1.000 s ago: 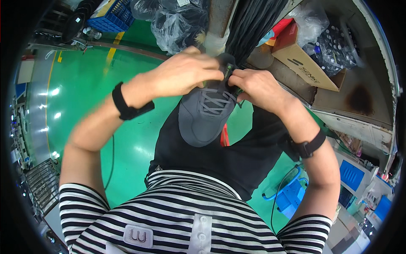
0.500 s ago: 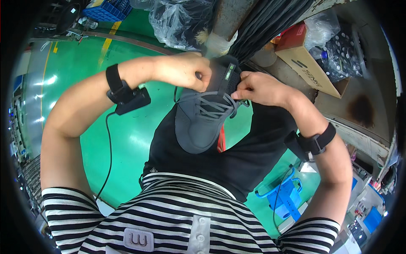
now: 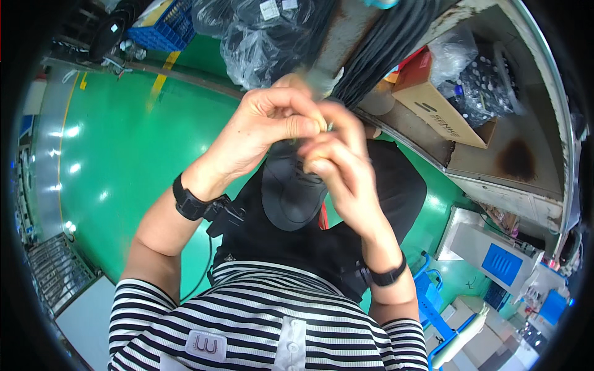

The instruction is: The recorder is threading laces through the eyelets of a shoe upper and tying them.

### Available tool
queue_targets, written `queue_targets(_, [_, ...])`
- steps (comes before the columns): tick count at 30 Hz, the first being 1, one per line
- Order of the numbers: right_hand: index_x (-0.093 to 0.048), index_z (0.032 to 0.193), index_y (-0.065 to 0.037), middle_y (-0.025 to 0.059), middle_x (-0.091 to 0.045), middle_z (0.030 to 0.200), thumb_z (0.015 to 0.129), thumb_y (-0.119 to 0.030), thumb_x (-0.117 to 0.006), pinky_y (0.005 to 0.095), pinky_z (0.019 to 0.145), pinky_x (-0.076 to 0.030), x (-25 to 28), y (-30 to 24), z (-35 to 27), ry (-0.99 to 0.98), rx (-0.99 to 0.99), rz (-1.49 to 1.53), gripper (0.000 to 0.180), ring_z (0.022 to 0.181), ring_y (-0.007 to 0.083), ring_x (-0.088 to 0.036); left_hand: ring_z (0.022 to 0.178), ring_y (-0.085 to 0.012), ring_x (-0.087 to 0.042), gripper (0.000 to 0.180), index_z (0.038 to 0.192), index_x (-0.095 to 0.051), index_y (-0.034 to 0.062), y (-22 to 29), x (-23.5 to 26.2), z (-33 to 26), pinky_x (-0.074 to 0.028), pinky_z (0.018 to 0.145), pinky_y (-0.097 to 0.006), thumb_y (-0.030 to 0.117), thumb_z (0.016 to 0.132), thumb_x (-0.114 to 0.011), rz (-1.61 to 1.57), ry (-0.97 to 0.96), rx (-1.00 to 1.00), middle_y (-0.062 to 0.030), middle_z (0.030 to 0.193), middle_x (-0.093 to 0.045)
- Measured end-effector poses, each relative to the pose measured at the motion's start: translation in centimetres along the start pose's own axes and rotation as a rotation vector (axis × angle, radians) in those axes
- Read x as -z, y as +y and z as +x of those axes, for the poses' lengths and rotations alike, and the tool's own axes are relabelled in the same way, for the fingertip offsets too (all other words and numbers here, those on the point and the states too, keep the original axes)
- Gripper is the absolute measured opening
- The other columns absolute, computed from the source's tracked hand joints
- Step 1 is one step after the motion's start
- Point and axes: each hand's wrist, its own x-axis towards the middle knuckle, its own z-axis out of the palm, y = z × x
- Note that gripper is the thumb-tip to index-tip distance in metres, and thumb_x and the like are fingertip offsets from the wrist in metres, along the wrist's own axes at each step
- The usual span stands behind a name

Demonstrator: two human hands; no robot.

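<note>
A dark grey lace-up shoe [image 3: 291, 201] sits over my black trousers, its toe toward me. Both hands are above its laced upper part and hide most of the laces and the tongue. My left hand [image 3: 269, 120] is closed, thumb and forefinger pinched together over the shoe's opening; what they pinch is hidden. Close beside it on the right, my right hand [image 3: 346, 173] has its fingers curled in and its thumb against them. Motion blurs its upper fingers, and whatever it holds cannot be made out.
Beyond the shoe rise a rusty metal post [image 3: 346, 37] and a bundle of black cords [image 3: 390, 46]. An open cardboard box [image 3: 427, 102] with bagged small parts stands on the bench at right. Clear plastic bags [image 3: 253, 52] and a blue crate [image 3: 170, 31] lie at the back.
My hands have come together above the shoe from its two sides; the left went right, the right went left. They now cover the tongue and its tag. The view has shifted slightly.
</note>
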Motion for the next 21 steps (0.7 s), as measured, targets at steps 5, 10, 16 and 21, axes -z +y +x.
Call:
queue_targets(5, [-0.06,0.097,0.001,0.0086,-0.058,0.099,0.1,-0.017,-0.053,0.0232,0.068,-0.044,0.3,2.3,-3.0,0.153,-0.172,0.715,0.019,0.076,0.0103,-0.052,0.086,-0.0076,-0.058,0.054,0.147,-0.038,0.0057,-0.1,-4.0,-2.0,-0.049,0.079,-0.024,0.01,0.097,-0.058,0.084,-0.003,0.217,-0.0023,0.102,-0.062])
queue_targets(10, [-0.052,0.129,0.002,0.0089,-0.063,0.087,0.1,-0.01,-0.049,0.019,0.056,-0.043,4.6,3.1,-6.8,0.281,-0.427,0.508,0.031,0.063,0.0085,-0.054,0.081,-0.0184,-0.068,0.042,0.137,-0.043,-0.001,-2.4,-4.5,-1.8,-0.054,0.065,-0.027,0.009,0.098,-0.053,0.126,0.043,0.143,-0.0116,0.099,-0.067])
queue_targets(16, [-0.06,0.109,0.003,-0.0002,-0.053,0.065,0.093,-0.007,-0.055,0.0183,0.042,-0.027,13.1,2.7,-10.4,0.98,-0.775,0.482,0.019,0.052,0.0037,-0.042,0.05,-0.0044,-0.038,0.01,0.094,-0.051,0.0071,-0.7,9.2,-2.9,-0.029,0.044,-0.021,0.015,0.099,-0.049,0.076,0.859,0.243,0.0025,0.065,-0.049])
queue_targets(21, [-0.064,0.093,-0.004,-0.0031,-0.055,0.065,0.093,-0.014,-0.062,0.0209,0.055,-0.04,6.6,7.8,-9.7,0.413,-0.598,0.103,0.011,0.06,0.0033,-0.051,0.07,-0.0168,-0.06,0.013,0.104,-0.057,0.0063,-5.9,6.1,-1.6,-0.045,0.071,-0.029,0.017,0.096,-0.056,0.895,0.4,-0.081,-0.0042,0.075,-0.064])
